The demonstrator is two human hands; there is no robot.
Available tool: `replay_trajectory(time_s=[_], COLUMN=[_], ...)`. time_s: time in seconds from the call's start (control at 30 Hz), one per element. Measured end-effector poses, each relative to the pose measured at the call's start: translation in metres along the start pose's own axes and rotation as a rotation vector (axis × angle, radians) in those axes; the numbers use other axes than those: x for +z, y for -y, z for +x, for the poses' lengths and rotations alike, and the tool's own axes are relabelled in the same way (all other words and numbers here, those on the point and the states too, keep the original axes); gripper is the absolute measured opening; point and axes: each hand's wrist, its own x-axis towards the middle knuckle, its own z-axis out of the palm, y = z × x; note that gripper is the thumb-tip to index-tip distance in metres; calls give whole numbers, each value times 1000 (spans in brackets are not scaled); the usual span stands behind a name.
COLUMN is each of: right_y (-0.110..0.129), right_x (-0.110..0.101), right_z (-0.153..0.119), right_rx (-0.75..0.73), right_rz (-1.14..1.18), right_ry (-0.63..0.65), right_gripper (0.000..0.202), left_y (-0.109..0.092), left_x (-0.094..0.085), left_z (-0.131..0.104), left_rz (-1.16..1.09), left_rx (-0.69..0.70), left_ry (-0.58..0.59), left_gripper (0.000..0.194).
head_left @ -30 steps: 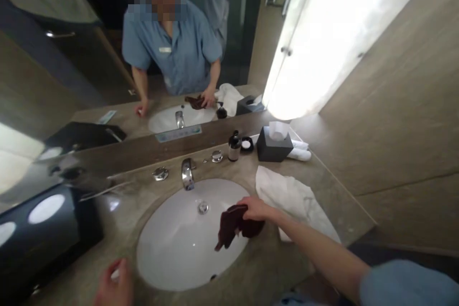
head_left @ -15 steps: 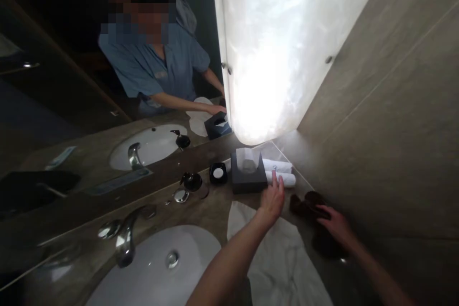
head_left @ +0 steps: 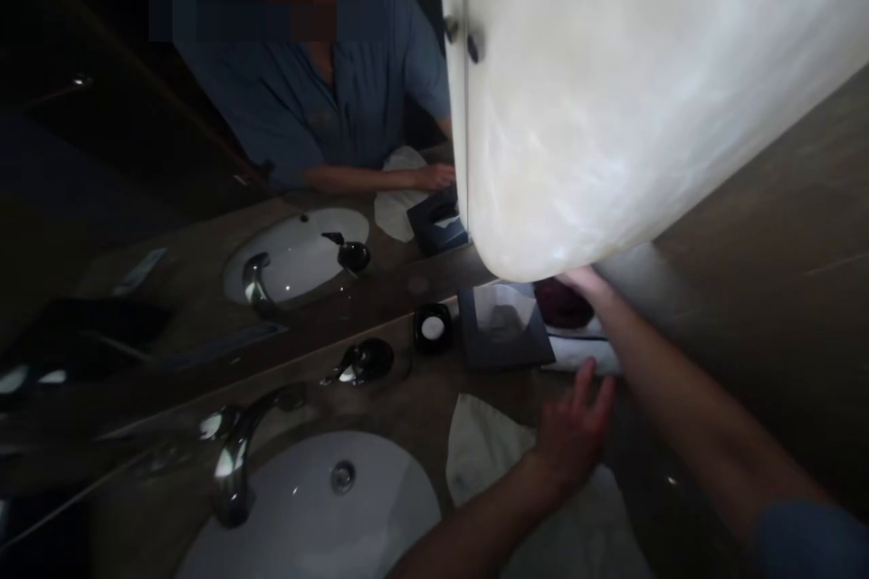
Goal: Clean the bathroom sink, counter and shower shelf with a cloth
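My right hand (head_left: 587,283) reaches into the back corner of the counter, under the glowing lamp panel (head_left: 611,90), and grips a dark red cloth (head_left: 558,306) pressed there behind the black tissue box (head_left: 502,330). The lamp hides part of its fingers. Nearer to me, my left hand (head_left: 574,436) hovers with fingers apart and holds nothing. It is just short of the rolled white towels (head_left: 577,355) and over the edge of a flat white towel (head_left: 483,450).
A white basin (head_left: 319,516) with a chrome tap (head_left: 234,466) lies at the lower left. A dark soap dispenser (head_left: 359,362) and a small black dish (head_left: 433,326) stand by the mirror (head_left: 204,154), which reflects me. The tiled wall (head_left: 780,289) closes the right side.
My view swung from the basin to the right corner. My right hand carried the dark red cloth from the basin rim to the corner behind the tissue box. My left hand drew back from the rolled towels.
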Motion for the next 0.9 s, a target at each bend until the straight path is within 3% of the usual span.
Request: replay_trajectory(time_s=[0.03,0.1,0.13,0.17,0.2,0.27,0.37,0.43,0.53,0.6,0.63,0.7,0.77,0.83,0.9], right_y=[-7,-25,-32,-37,-39,-41,-61,-94,-157,-186,-191,-182,-151,-110,-71], right_x=[-7,-30,-43,-54,-63,-73,-68,-55,-23,6,21,48,71,90,106], right_z=[-10,-51,-80,-113,-148,-216,-287,-313,-342,-358,-363,-368,-366,-364,-374], right_rx=[23,140,203,257,288,262,-31,-152,26,132,151,121,18,-157,-327], right_rz=[83,355,509,630,680,569,300,190,-17,-174,-231,-292,-302,-289,-273], right_ry=[17,-4,-59,-153,-260,-404,-319,-267,-392,-449,-469,-481,-437,-306,-157], right_gripper=[49,56,58,58,57,50,36,35,50,58,63,69,68,62,55], left_y=[8,28,41,54,67,87,84,59,6,-23,-33,-41,-32,-15,2], left_x=[-9,-30,-41,-52,-61,-73,-70,-52,-11,9,13,6,-19,-56,-96], left_z=[-18,-40,-42,-39,-31,-14,-18,-54,-135,-184,-205,-238,-271,-317,-384], left_rz=[-46,-112,-134,-149,-161,-171,-160,-157,-159,-151,-162,-266,-534,-919,-1234], left_rx=[-20,-246,-415,-541,-597,-588,-549,-444,-124,-136,-182,-297,-436,-638,-823], left_ry=[-170,-520,-611,-631,-586,-477,-465,-327,215,396,438,449,406,311,197], left_gripper=[52,60,65,67,66,61,66,76,109,119,112,74,41,43,55])
